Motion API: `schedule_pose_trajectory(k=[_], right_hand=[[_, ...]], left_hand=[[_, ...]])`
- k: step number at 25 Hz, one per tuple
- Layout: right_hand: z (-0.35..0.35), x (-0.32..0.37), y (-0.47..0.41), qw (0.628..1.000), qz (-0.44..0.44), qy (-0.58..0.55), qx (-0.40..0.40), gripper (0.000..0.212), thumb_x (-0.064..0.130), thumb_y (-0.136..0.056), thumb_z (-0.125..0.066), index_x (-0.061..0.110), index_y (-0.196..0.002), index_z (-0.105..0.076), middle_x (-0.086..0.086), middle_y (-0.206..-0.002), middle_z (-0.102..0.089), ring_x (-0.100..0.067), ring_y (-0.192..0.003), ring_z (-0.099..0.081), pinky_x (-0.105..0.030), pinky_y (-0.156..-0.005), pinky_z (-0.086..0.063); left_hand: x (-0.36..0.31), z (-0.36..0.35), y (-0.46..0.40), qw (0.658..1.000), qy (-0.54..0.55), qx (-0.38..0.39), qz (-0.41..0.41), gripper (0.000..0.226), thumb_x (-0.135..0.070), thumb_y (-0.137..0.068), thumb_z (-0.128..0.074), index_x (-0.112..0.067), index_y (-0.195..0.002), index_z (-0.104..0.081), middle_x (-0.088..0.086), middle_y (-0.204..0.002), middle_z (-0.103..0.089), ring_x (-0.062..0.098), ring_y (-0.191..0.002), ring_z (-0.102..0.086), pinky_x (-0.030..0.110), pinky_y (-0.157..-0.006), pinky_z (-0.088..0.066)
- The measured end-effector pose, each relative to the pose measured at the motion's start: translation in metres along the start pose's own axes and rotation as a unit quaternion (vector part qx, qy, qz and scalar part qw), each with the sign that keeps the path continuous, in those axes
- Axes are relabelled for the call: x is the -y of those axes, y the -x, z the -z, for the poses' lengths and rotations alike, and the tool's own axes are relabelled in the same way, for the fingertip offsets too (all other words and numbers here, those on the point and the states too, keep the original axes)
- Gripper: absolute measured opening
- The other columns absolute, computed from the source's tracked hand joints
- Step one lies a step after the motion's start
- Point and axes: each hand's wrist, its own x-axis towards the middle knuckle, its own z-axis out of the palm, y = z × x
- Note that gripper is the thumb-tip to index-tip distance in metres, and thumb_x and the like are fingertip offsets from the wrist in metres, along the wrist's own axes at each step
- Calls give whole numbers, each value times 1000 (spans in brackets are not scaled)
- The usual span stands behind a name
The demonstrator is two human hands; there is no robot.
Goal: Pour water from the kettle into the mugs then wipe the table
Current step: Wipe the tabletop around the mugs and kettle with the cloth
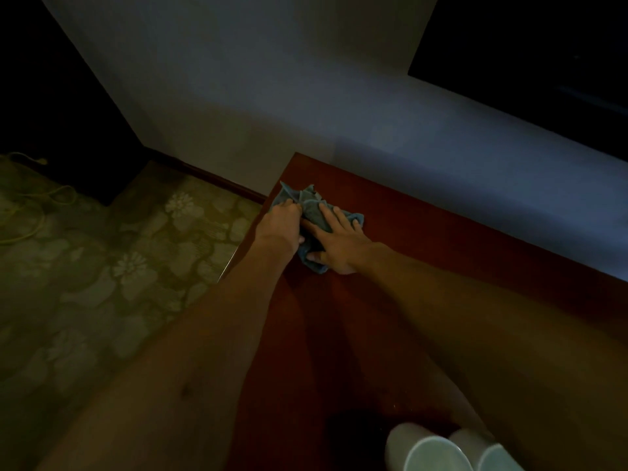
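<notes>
A crumpled blue-grey cloth [314, 212] lies near the far left corner of the dark red table [441, 253]. My left hand [282, 224] grips the cloth's left side with curled fingers. My right hand [336, 241] lies flat on the cloth with its fingers spread, pressing it to the tabletop. Two white mugs [421, 450] [482, 453] stand at the near edge of the view, below my right forearm. The kettle is out of view.
The table's left edge [234, 263] drops to a floral-patterned carpet [102, 266]. A pale wall [272, 113] runs behind the table. A dark panel [543, 62] hangs at the upper right. A cord [30, 212] lies on the carpet at far left.
</notes>
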Motion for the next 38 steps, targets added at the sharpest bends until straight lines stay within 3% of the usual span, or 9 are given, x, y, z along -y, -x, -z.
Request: schedule_pose_trajectory(k=[8,20,29,38], right_hand=[[39,-27,-60,1000,5,8,-23,80,55,-100,-45,41,-157,9,-6,-165,27,-32,-151,21,-59,-120,2],[59,-33,-84,999,-5,38,-32,79,56,-100,-43,37,-158,7,-4,-166,22,-33,-153,15,-59,-120,-2],[9,23,-44,999,16,37,-36,77,57,-100,-41,37,-159,5,-6,-166,23,-33,-152,17,-61,-119,-1],[-42,81,13,997,50,54,-19,75,58,-101,-38,40,-158,7,-6,-165,25,-33,-152,20,-60,-121,0]], left_hand=[[-1,22,-71,999,29,-10,20,48,-16,-86,-75,-9,-129,-56,17,-121,-61,36,-114,-57,44,-91,-50],[8,32,-103,999,28,-14,-9,48,-19,-88,-73,-4,-130,-56,19,-129,-56,38,-118,-54,42,-96,-48],[58,7,-28,996,87,-23,3,63,-21,-86,-75,-11,-143,-49,14,-143,-49,33,-132,-46,39,-108,-40],[97,-24,67,998,68,-1,14,70,-28,-88,-72,-16,-149,-41,10,-150,-43,30,-138,-39,40,-111,-37]])
